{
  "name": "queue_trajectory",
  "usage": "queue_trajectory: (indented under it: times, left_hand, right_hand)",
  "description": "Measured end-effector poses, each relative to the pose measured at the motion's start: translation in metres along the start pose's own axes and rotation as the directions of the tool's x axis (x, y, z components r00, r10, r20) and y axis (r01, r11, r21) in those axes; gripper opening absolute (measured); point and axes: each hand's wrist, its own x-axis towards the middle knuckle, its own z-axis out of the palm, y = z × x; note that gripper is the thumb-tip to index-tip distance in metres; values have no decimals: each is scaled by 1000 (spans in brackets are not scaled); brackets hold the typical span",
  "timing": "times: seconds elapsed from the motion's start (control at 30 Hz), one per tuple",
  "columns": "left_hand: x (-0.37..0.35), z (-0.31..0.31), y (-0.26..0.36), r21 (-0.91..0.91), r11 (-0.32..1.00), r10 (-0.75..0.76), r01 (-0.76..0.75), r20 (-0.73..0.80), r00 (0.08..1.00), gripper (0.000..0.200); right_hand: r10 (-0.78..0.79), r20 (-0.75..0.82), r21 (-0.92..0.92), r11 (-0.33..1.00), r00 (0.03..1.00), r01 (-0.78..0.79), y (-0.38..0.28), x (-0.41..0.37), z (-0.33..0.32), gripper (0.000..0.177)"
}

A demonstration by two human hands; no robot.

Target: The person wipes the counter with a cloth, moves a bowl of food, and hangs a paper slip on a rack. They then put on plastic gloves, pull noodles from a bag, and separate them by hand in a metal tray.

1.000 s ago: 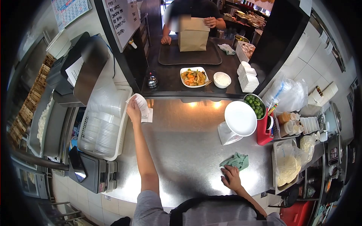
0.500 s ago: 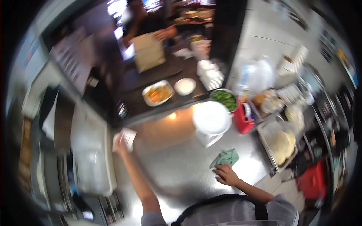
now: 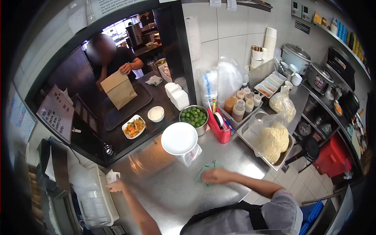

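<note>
My left hand [image 3: 116, 185] reaches out to the left edge of the steel counter [image 3: 172, 188] and holds a white paper slip [image 3: 112, 176] beside a white basket [image 3: 102, 196] of clear lids. On the counter's middle, my right hand [image 3: 214, 176] lies flat on a green cloth [image 3: 203, 172], fingers together. Just beyond the cloth stands a white plate [image 3: 179, 138] on a small scale.
Behind the pass shelf [image 3: 129, 129] a person holds a brown paper bag [image 3: 118, 89] on a dark tray. A plate of food [image 3: 134, 126], a rice bowl [image 3: 156, 113], a bowl of limes [image 3: 194, 116], a red holder [image 3: 219, 126], sauce bottles [image 3: 239, 105] and bagged noodles [image 3: 272, 138] stand around.
The view has swung to the right and up. My right hand moved from the cloth's near edge onto the cloth. My left hand keeps the paper slip, now lower by the basket.
</note>
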Motion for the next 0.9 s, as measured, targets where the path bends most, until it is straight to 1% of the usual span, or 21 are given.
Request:
queue_trajectory:
  times: [0.03,0.07,0.1,0.13,0.17,0.2,0.23,0.27,0.33,0.37,0.4,0.47,0.5,0.53,0.6,0.67,0.7,0.8,0.83,0.87,0.9]
  left_hand:
    - [-22,-6,-3,-89,990,95,-105,-109,990,109]
    - [-53,-18,-7,-208,951,226,-229,-37,973,109]
    - [-102,-44,-4,-329,883,362,-335,23,932,110]
    - [-164,-84,14,-398,879,346,-261,158,925,105]
    - [-221,-123,29,-385,878,392,-285,235,889,99]
    - [-261,-131,10,-375,856,465,-355,261,846,91]
    - [-300,-131,-23,-276,832,546,-480,257,798,89]
    - [-331,-128,-43,-170,785,618,-595,265,740,86]
    - [-362,-158,-15,-210,764,632,-610,432,643,82]
    - [-373,-170,2,-234,756,632,-611,503,590,79]
    - [-381,-172,12,-252,784,611,-567,474,634,78]
    - [-376,-173,14,-277,830,557,-483,410,722,74]
    - [-373,-167,3,-273,825,565,-495,373,736,70]
    - [-373,-165,1,-276,822,569,-498,372,734,69]
    - [-374,-168,-1,-271,823,568,-500,367,736,68]
    - [-373,-168,-2,-258,836,548,-484,354,758,66]
    - [-373,-166,-2,-263,838,546,-479,356,759,65]
    - [-371,-164,-6,-254,839,544,-481,402,736,63]
    - [-371,-160,-9,-280,829,558,-484,369,743,62]
    - [-373,-158,-10,-285,823,567,-491,374,733,62]
    - [-374,-159,-10,-288,817,576,-500,374,727,62]
  right_hand:
    - [-102,-342,-42,995,934,93,-27,14,-49,32]
    - [-135,-467,-215,976,874,36,-39,23,-101,34]
    - [-247,-559,-275,956,791,105,-54,35,-157,37]
    - [-111,-682,-71,994,723,86,-74,42,-207,38]
    - [-296,-745,-258,954,597,152,-64,56,-257,37]
    - [-366,-772,-327,930,520,169,-62,66,-309,36]
    - [-385,-800,-321,923,461,213,-52,80,-358,36]
    - [-414,-806,-293,900,423,322,-45,96,-403,38]
    - [-368,-873,-248,901,321,357,-33,124,-485,37]
    - [-376,-880,-282,905,289,319,-27,134,-522,36]
    - [-389,-884,-315,906,260,283,-20,146,-558,35]
    - [-447,-891,-438,893,80,104,12,172,-630,36]
    - [-361,-932,-356,930,40,88,21,177,-660,37]
    - [-269,-963,-268,960,4,79,27,181,-686,38]
    - [-88,-996,-80,955,13,284,33,194,-723,38]
    - [50,-999,33,871,-21,491,10,203,-714,37]
    - [72,-996,91,781,56,618,22,215,-724,36]
    - [89,-978,199,662,188,722,9,223,-681,29]
    - [62,-962,229,709,264,667,5,223,-659,27]
    - [37,-940,249,752,338,611,-1,224,-643,26]
    - [-3,-918,230,811,396,538,-11,223,-636,26]
